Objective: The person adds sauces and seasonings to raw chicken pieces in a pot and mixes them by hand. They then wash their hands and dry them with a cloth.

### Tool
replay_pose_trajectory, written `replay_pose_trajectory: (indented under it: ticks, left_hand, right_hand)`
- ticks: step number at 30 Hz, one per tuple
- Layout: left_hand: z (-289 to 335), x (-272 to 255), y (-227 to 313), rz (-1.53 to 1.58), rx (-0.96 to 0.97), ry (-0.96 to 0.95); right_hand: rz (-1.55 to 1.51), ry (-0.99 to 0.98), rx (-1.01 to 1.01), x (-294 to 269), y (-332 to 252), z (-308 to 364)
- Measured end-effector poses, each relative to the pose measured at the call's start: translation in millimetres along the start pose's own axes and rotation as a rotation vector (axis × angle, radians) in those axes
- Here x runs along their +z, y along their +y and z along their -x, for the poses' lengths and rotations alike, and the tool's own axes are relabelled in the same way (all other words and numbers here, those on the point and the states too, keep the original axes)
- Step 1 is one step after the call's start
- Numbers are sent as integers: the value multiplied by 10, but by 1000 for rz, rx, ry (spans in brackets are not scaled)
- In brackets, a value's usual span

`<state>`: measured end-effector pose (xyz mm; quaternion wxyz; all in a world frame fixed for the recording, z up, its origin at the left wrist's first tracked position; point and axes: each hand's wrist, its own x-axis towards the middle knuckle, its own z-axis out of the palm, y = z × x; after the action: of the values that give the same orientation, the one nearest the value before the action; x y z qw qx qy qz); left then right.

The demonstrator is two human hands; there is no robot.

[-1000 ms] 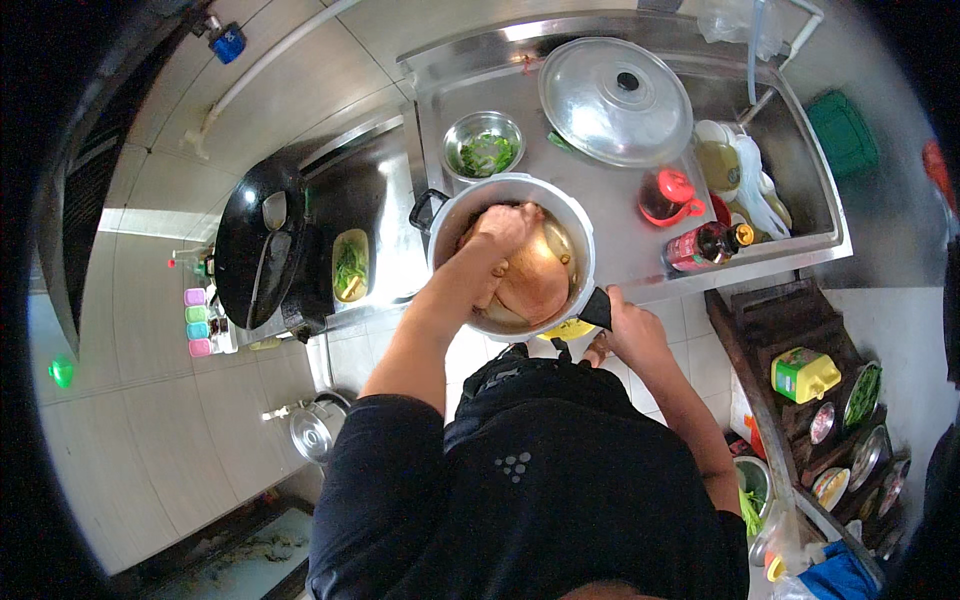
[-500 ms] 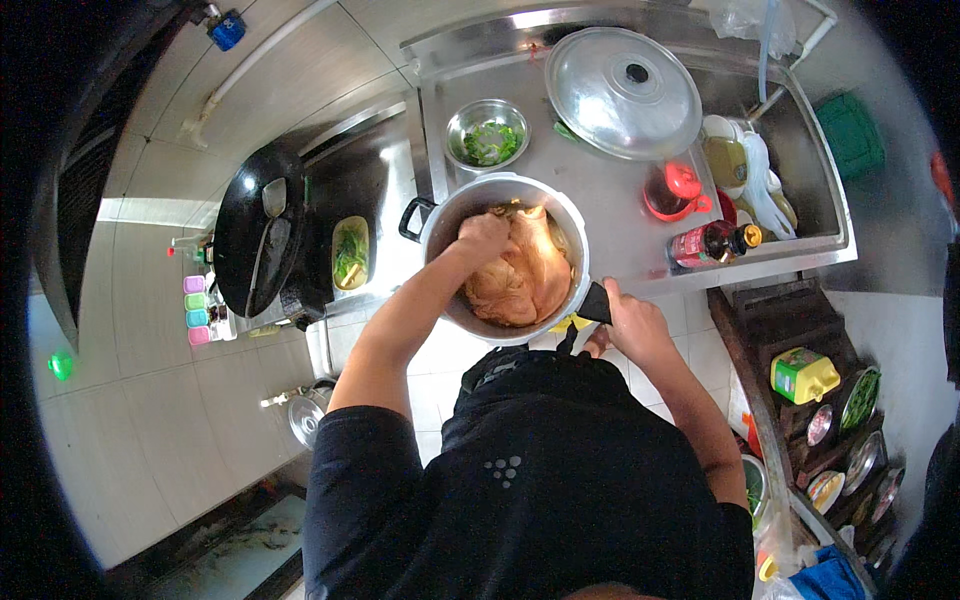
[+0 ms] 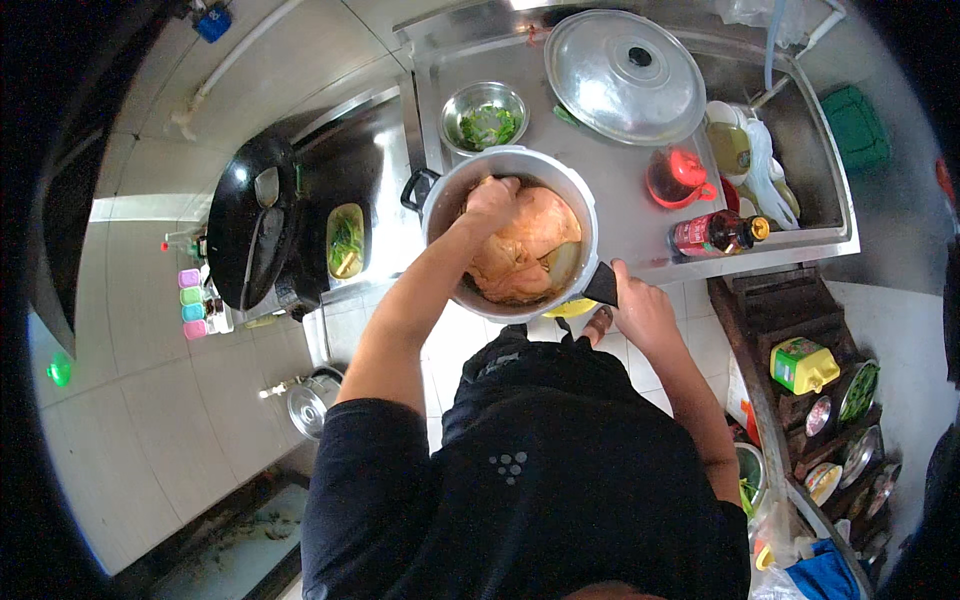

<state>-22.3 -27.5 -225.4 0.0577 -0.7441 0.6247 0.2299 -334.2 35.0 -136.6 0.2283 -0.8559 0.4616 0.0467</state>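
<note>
A deep silver pressure cooker pot (image 3: 584,200) is held at the counter's near edge, in front of my body. Inside lies a large piece of pale orange-brown poultry, apparently a whole bird (image 3: 545,225), with brownish liquid showing at its lower right. My left hand (image 3: 493,200) reaches into the pot, its fingers curled against the upper left of the bird; the fingertips are hidden. My right hand (image 3: 645,312) is wrapped around the pot's long black handle (image 3: 602,285). A short black side handle (image 3: 418,190) sticks out at the left.
Behind the pot stand a metal bowl of greens (image 3: 487,118) and a large domed lid (image 3: 628,75). To the right are a red-lidded jar (image 3: 680,180), a dark sauce bottle (image 3: 715,235) and a sink of dishes (image 3: 815,160). A black wok (image 3: 250,230) sits at left.
The bird has shifted and turned inside the pot, baring liquid at the lower right. My left hand has moved slightly up and right with it. My right hand stays on the handle.
</note>
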Motion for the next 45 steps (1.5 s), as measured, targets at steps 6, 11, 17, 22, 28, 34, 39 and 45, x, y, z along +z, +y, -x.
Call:
replay_pose_trajectory:
  ticks: [6, 11, 17, 22, 28, 34, 39, 45]
  left_hand:
    - [351, 640, -157, -13, 517, -154]
    - [371, 304, 254, -326, 378, -79]
    - [238, -278, 156, -374, 223, -138]
    - [106, 99, 110, -224, 295, 72]
    - [176, 1, 148, -183, 0, -88]
    - [283, -44, -106, 54, 261, -266]
    - [66, -137, -166, 178, 248, -681]
    - [224, -247, -224, 411, 558, -704]
  right_hand:
    - [-23, -10, 30, -1, -18, -1]
    - [10, -25, -18, -110, -26, -11]
    - [28, -28, -21, -152, -79, -29]
    - [77, -23, 8, -107, -21, -60]
    - [61, -20, 17, 4, 20, -1]
    - [38, -62, 31, 5, 42, -18]
    - [46, -48, 30, 7, 39, -52]
    - [44, -55, 20, -23, 17, -56]
